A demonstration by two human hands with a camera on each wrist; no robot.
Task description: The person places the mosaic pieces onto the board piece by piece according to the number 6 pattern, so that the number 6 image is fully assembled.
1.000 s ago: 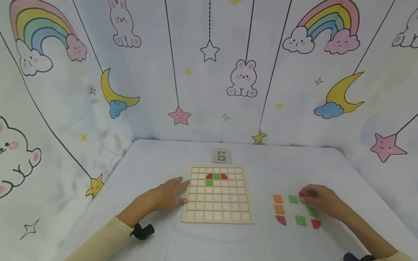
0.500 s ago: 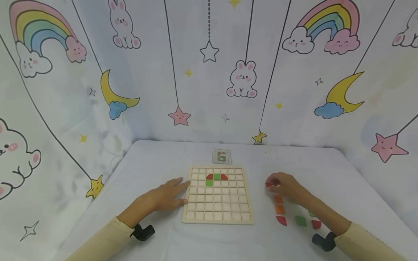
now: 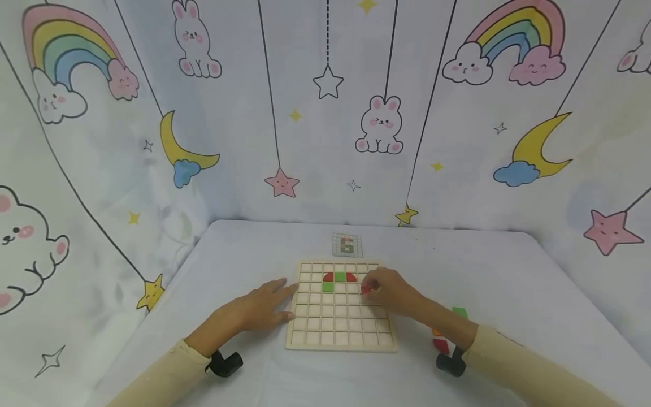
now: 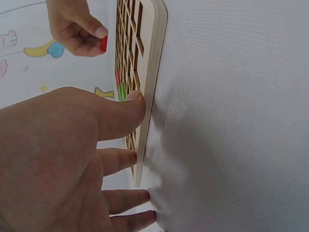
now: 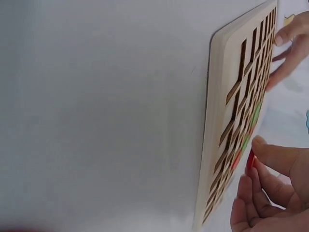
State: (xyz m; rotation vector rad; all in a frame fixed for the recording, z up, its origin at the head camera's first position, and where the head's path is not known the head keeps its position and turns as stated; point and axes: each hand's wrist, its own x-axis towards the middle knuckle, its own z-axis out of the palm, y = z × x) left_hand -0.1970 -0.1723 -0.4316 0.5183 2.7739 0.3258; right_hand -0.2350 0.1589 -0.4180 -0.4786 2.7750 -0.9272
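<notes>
Filling the upper half and both sides of the frame, a patterned backdrop (image 3: pixel 244 186); across the lower half, a white tabletop (image 3: pixel 229 243). Low in the center, flat on the tabletop, a wooden board (image 3: pixel 328 325) with a grid of shallow cells. At its left edge, the left hand (image 3: pixel 261 306), fingers spread and nearly straight, grasping nothing, thumb touching the rim, probably to steady it. Over its right side, the right hand (image 3: pixel 391 289), thumb and fingers closed in a pinch. Mid-frame, just above the board, a gridded card (image 3: pixel 347 245), its figure too small to read surely. In the board's upper cells, a left red piece (image 3: pixel 328 277), an upper green piece (image 3: pixel 339 276) and a right red piece (image 3: pixel 351 277) in one row; under the first, a lower green piece (image 3: pixel 328 287). Lower right, beside the right forearm, a loose green piece (image 3: pixel 460 311) and a loose red piece (image 3: pixel 441 346). In the right fingers, the held red piece (image 3: pixel 364 290), clear of the board in the left wrist view. Step in hand, by judgement: placing a fifth piece. Next, likely called for: turning it to match the card, lowering it into a cell, letting go. Which cell, impossible to tell.
</notes>
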